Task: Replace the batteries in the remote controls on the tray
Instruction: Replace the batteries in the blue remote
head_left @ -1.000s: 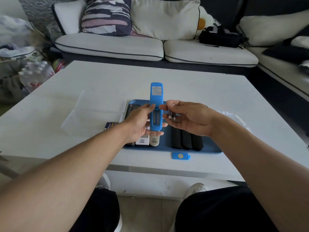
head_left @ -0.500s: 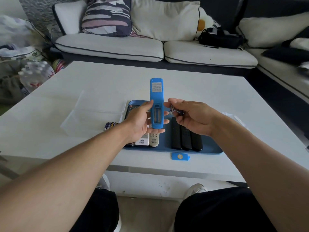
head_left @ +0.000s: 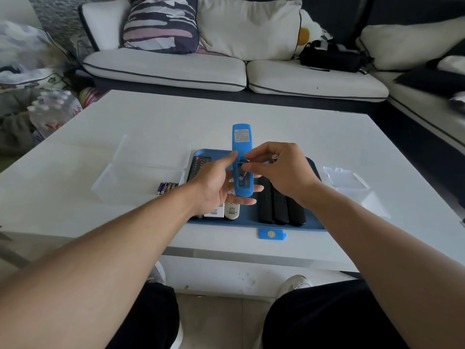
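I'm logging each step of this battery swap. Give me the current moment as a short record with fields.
held item: blue remote, back side up, battery compartment open
left hand: holds the blue remote above the blue tray
right hand: pinches a battery at the compartment; another battery sits between its fingers
battery cover: on the white table, in front of the tray
loose batteries: left of the tray
on tray: three black remotes, other remotes

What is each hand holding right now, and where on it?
Left hand holds the blue remote by its lower half. Right hand holds a battery between its fingers.
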`<action>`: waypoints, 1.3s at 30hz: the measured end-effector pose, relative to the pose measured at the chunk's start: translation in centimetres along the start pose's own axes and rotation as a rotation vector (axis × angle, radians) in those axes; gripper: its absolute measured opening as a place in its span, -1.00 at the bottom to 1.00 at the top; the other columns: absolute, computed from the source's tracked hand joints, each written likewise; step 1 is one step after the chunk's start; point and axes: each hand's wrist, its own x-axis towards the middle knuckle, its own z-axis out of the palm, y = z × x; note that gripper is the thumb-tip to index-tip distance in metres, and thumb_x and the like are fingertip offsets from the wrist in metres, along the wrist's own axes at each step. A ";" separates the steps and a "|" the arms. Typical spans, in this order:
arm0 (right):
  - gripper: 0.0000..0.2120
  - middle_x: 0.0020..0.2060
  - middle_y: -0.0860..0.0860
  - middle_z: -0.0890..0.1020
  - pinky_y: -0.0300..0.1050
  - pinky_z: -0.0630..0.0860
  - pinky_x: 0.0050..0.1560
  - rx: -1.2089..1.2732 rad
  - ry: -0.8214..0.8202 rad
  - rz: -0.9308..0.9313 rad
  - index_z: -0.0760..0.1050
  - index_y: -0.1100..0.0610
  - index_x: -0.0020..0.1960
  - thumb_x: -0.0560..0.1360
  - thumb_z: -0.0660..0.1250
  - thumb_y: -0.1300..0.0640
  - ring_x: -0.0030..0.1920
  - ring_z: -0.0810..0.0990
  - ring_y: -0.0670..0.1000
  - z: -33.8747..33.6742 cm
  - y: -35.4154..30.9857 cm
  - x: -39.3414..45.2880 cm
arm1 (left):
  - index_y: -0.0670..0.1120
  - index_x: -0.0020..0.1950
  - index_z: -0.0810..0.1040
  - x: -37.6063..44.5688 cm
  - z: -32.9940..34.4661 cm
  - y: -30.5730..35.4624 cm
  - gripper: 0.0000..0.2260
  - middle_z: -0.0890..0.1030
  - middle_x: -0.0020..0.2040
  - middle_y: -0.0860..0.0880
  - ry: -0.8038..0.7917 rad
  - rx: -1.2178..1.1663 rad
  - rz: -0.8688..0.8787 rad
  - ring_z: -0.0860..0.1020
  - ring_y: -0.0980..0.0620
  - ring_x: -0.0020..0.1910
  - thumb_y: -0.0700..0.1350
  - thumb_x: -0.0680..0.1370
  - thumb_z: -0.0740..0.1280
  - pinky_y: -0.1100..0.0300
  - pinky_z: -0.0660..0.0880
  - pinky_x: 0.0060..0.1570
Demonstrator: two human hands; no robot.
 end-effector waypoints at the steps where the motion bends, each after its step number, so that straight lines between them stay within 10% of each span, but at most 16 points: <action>1: -0.87 -0.21 -0.12 0.71 -0.31 0.56 -0.14 -0.050 0.005 -0.009 0.66 -0.02 -0.10 0.40 0.58 0.09 -0.20 0.66 -0.17 0.1 0.2 0.1 | -0.09 0.35 0.54 0.0 0.0 0.0 -0.59 0.67 0.17 -0.21 -0.003 0.004 -0.003 0.68 -0.27 0.08 0.12 0.71 0.09 -0.21 0.65 -0.05; 18: -0.58 -0.27 -0.12 0.50 -0.44 0.32 -0.49 -0.280 -0.078 0.049 0.49 0.06 -0.05 0.30 0.61 -0.11 -0.33 0.44 -0.13 0.0 0.6 0.4 | -0.07 0.37 0.49 -0.4 0.6 -0.4 -0.73 0.61 0.25 -0.23 -0.062 0.102 0.002 0.68 -0.32 0.04 -0.07 0.73 0.13 -0.27 0.64 -0.04; 26: -0.85 -0.17 0.06 0.57 -0.15 0.51 -0.11 0.252 -0.306 0.388 0.56 0.16 0.13 0.57 0.36 0.29 -0.22 0.50 -0.02 -1.8 1.0 0.5 | -0.20 0.32 0.42 -0.1 0.5 -0.1 -0.75 0.67 0.12 -0.19 0.006 0.105 0.031 0.70 -0.29 -0.02 -0.12 0.74 0.08 -0.22 0.65 -0.09; 34: -0.92 -0.06 -0.10 0.74 -0.10 0.58 0.00 0.090 -0.164 0.167 0.54 0.06 0.04 0.56 0.40 0.17 -0.05 0.70 0.00 -2.1 0.9 0.3 | -0.18 0.30 0.41 0.3 0.3 0.0 -0.79 0.64 0.17 -0.24 0.055 0.086 0.057 0.70 -0.29 -0.01 -0.17 0.73 0.08 -0.26 0.63 -0.04; 39: -0.92 -0.30 -0.16 0.68 -0.40 0.38 -0.41 0.036 -0.052 0.041 0.64 0.04 -0.08 0.47 0.52 0.13 -0.37 0.53 -0.25 -1.8 0.2 0.1 | -0.15 0.37 0.41 0.9 -0.1 0.1 -0.75 0.71 0.10 -0.16 0.109 0.155 0.117 0.71 -0.21 -0.01 -0.12 0.71 0.17 -0.17 0.67 -0.11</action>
